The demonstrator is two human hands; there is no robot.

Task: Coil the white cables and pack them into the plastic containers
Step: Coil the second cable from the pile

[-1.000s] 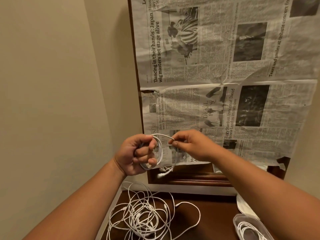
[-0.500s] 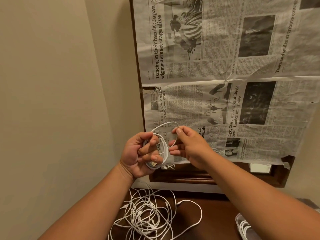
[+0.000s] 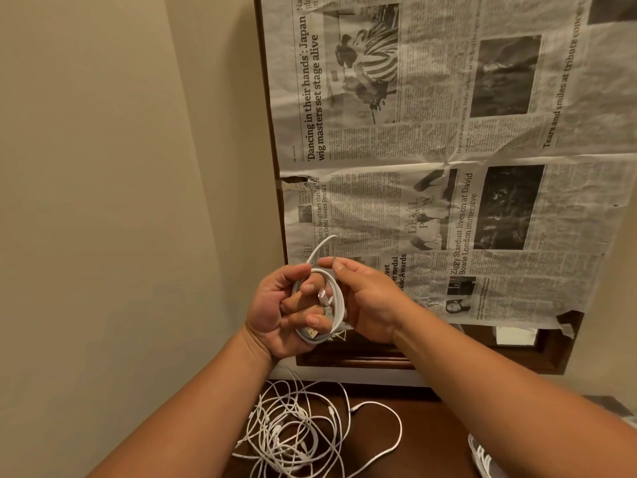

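- The left hand [image 3: 272, 312] is raised in front of the wall, well above the surface [image 3: 431, 436]. Its fingers [image 3: 303, 317] are curled through a coiled white cable [image 3: 337, 305] and grip the loops.
- Two plugs of the coil show between those fingers, one near the middle and one at the bottom.
- The right hand [image 3: 368, 298] is just beside the left. Its thumb and forefinger pinch the cable at the top of the coil, where a loose end arcs upward.
- A tangle of white cables [image 3: 293, 432] lies on the dark wooden surface below the hands.
- A plastic container [image 3: 482, 458] shows only as a sliver at the bottom edge, right of the tangle.
- Newspaper [image 3: 431, 150] covers a dark wooden frame [image 3: 362, 360] behind the hands.
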